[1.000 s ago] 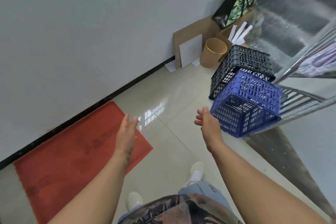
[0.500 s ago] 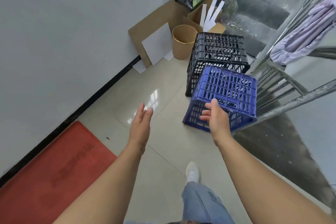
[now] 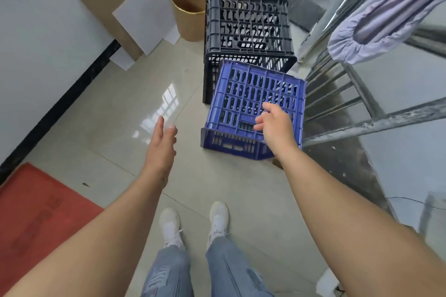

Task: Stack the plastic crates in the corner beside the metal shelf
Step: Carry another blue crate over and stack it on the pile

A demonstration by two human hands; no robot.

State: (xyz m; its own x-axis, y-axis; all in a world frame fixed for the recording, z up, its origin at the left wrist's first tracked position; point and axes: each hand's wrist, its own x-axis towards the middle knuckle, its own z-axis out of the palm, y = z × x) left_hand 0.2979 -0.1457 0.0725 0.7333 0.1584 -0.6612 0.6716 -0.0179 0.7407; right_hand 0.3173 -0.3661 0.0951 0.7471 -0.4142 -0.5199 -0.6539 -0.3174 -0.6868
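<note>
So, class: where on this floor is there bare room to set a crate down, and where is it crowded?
Bare tile lies between the wall's black skirting, the red mat and the blue crate. It is crowded by the black crate, cardboard, round bin and metal shelf.

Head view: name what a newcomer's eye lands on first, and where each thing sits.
The blue crate grabs attention first, upside down on the floor mid-frame, with the right hand reaching over its slotted bottom. Right behind it stands the taller black crate, also inverted, next to the metal shelf on the right. The left hand hovers open over the pale tiles, and a red mat fills the lower left corner.
</note>
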